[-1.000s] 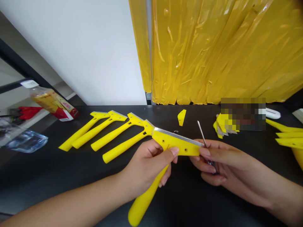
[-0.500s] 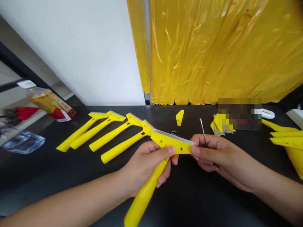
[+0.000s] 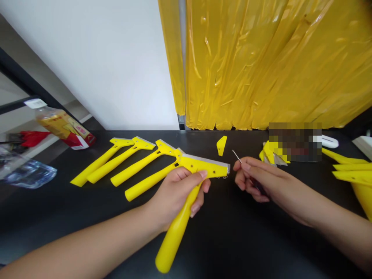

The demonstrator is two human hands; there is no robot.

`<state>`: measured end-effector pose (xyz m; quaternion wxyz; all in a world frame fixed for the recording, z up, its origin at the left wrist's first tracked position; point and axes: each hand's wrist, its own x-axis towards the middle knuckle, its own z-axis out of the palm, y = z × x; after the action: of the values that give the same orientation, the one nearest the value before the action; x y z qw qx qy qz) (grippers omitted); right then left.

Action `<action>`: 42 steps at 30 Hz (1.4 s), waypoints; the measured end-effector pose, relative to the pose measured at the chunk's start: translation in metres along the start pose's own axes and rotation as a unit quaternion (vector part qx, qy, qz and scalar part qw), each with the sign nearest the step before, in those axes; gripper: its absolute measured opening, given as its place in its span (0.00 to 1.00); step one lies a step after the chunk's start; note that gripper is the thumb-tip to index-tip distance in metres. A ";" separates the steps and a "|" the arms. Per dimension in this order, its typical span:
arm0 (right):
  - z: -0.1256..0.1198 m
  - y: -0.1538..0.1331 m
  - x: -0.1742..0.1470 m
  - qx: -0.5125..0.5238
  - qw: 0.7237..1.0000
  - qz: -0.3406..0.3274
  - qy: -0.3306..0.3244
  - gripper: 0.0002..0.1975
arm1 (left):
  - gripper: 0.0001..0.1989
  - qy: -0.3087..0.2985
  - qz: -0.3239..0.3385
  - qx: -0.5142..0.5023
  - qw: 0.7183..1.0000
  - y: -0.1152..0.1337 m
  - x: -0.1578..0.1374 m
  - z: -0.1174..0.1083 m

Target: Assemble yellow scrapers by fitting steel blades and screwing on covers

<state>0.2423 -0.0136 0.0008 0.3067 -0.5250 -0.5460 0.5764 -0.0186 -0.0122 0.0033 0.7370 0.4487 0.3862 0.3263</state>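
Observation:
My left hand (image 3: pixel 180 193) is closed around the neck of a yellow scraper (image 3: pixel 177 237), its thumb pressed on the head. A metal blade runs along the head's upper edge, and two holes show in the yellow face. To the right, my right hand (image 3: pixel 258 178) grips a screwdriver (image 3: pixel 237 156) with a thin metal shaft pointing up and left; its dark handle is mostly hidden in the palm. The shaft is apart from the scraper. Small screws (image 3: pixel 224 177) peek out by the head's right end. Beyond lies a loose yellow plate (image 3: pixel 221 146) with holes.
Several yellow scrapers (image 3: pixel 154 182) lie in a row at left on the black table (image 3: pixel 221 248). At right are a pile of yellow plates (image 3: pixel 271 153) and more yellow handles (image 3: pixel 348 167). A drink bottle (image 3: pixel 64 126) leans at far left, near a clear plastic bag (image 3: pixel 37 174).
My right hand has let go of the scraper head's right end and drawn slightly away. The screwdriver has swung from near upright to pointing left. The scraper has shifted a little left.

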 end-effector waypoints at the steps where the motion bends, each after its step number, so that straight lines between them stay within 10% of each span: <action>1: -0.005 -0.001 0.002 -0.022 1.000 -0.010 0.018 0.25 | 0.21 0.006 0.002 -0.004 1.000 0.001 0.001 -0.001; 9: -0.032 0.004 0.014 -0.186 0.973 -0.062 0.118 0.21 | 0.21 0.031 0.008 -0.018 0.999 0.002 0.006 -0.005; 21: -0.038 -0.006 0.013 -0.129 0.961 -0.164 0.179 0.21 | 0.19 0.093 0.015 -0.019 0.995 0.002 0.007 -0.006; 42: -0.020 0.002 0.013 -0.206 0.946 -0.205 0.142 0.18 | 0.19 0.094 0.010 0.012 0.995 0.001 0.008 -0.006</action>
<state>0.2577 0.0042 -0.0013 0.3779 -0.5300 -0.6992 0.2957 -0.0203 -0.0025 0.0002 0.6888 0.4286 0.4532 0.3694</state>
